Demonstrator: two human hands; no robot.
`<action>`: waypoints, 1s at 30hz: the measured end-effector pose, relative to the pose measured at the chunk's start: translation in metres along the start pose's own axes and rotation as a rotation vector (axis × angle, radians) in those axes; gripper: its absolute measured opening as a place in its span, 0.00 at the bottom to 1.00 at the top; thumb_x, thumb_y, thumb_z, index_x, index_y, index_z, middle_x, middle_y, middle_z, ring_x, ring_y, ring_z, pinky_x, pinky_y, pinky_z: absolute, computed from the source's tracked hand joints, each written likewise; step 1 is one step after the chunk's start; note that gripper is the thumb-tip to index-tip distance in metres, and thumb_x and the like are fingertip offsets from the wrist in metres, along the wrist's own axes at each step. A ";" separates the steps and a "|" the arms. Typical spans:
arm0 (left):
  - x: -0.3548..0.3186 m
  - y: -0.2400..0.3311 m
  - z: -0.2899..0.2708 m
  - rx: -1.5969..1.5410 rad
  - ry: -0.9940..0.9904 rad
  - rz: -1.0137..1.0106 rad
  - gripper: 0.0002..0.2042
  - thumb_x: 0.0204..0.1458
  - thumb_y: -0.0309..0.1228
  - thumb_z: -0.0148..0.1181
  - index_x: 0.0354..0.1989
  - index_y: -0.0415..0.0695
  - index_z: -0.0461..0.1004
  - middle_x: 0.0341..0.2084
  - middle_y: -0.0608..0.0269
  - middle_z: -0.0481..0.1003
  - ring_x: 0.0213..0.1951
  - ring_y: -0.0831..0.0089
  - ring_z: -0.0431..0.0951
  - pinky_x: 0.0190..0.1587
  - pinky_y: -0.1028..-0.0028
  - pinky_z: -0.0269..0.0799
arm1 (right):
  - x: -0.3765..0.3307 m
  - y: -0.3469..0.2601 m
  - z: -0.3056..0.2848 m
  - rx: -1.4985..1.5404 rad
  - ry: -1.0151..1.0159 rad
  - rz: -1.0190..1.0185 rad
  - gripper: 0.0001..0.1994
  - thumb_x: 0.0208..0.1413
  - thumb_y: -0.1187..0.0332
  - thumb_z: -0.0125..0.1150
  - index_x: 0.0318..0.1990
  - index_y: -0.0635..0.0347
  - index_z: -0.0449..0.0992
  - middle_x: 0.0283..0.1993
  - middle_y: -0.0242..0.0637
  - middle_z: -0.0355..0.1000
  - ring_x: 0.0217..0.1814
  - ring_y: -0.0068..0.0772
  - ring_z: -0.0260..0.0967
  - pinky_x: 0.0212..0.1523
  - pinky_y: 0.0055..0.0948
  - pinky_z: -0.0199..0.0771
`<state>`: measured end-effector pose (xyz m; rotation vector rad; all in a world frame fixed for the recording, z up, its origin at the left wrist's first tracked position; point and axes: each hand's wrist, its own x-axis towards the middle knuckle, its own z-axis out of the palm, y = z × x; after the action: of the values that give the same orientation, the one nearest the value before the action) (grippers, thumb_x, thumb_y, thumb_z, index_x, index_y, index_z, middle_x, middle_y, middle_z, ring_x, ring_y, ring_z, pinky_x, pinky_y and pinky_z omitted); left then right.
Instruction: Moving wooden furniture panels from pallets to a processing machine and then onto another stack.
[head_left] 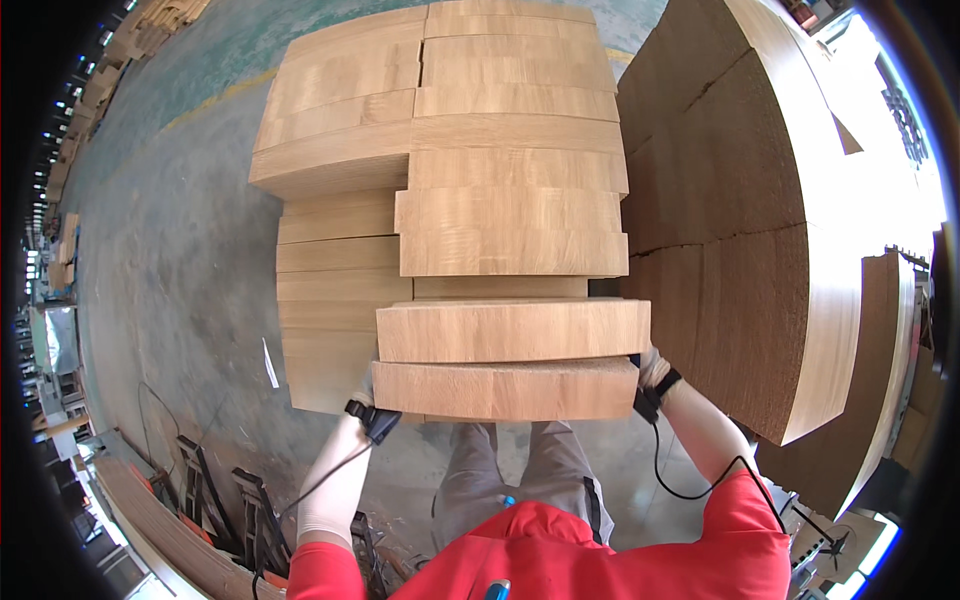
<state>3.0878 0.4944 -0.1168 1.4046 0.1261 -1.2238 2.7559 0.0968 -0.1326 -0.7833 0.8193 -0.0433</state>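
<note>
Left hand (366, 388) grips the left end of the nearest wood block (505, 390), fingers tucked under/behind it, so how wide they sit can't be told; only the wrist w/ its black strap shows. Right hand (652, 372) clamps the block's right end, fingers likewise hidden behind the end face (white glove, black wrist strap, cable running back along the forearm). The block hangs level between both hands, near the chest, long edge facing the person.

Just beyond it lies a second block (512, 330), its near edge touching or nearly touching the held one; can't tell which. Past that, the stack of planks (510, 190) steps away in two columns, left column lower and set back.

Right of the stack, close, stands a pile of brown boards (740, 200), its edge just beside the right hand, so little room on that side. Left side opens onto bare concrete floor (170, 270), well clear. A metal rack (225, 495) sits low left, near the left elbow. Below the block, the person's legs and more floor.
</note>
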 end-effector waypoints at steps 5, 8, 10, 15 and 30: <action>0.060 -0.005 -0.017 -0.393 0.156 0.033 0.44 0.58 0.66 0.43 0.73 0.46 0.47 0.70 0.55 0.57 0.69 0.59 0.60 0.66 0.48 0.55 | 0.008 -0.041 -0.079 0.070 0.378 0.233 0.50 0.53 0.25 0.45 0.74 0.51 0.50 0.74 0.37 0.49 0.75 0.42 0.48 0.64 0.62 0.56; 0.026 -0.032 -0.014 -0.457 0.361 -0.080 0.51 0.49 0.73 0.46 0.74 0.48 0.46 0.72 0.54 0.50 0.72 0.58 0.49 0.69 0.44 0.41 | -0.038 -0.002 -0.078 0.243 0.395 0.296 0.51 0.51 0.26 0.51 0.74 0.51 0.50 0.72 0.39 0.52 0.72 0.47 0.51 0.65 0.63 0.56; 0.013 -0.035 0.001 -0.552 0.395 -0.088 0.52 0.49 0.73 0.47 0.74 0.47 0.47 0.72 0.53 0.50 0.72 0.57 0.49 0.69 0.45 0.42 | -0.050 0.022 -0.042 0.484 0.394 0.312 0.51 0.50 0.28 0.55 0.73 0.52 0.52 0.71 0.40 0.54 0.70 0.51 0.54 0.65 0.64 0.57; 0.040 -0.036 0.088 -0.968 0.407 -0.050 0.41 0.50 0.67 0.48 0.68 0.52 0.60 0.67 0.58 0.59 0.68 0.55 0.59 0.64 0.43 0.56 | -0.020 0.058 0.019 0.920 0.188 0.129 0.51 0.47 0.22 0.45 0.70 0.51 0.58 0.71 0.41 0.57 0.72 0.49 0.54 0.69 0.53 0.55; 0.081 -0.051 0.088 -1.155 0.105 0.292 0.34 0.58 0.64 0.34 0.63 0.55 0.67 0.64 0.62 0.66 0.64 0.54 0.65 0.61 0.43 0.63 | 0.026 0.063 0.037 0.896 0.137 -0.302 0.52 0.46 0.21 0.38 0.72 0.47 0.56 0.75 0.37 0.54 0.74 0.48 0.53 0.69 0.56 0.57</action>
<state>3.0377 0.3957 -0.1846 0.4355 0.5764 -0.6109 2.7825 0.1567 -0.1737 -0.0434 0.7032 -0.6934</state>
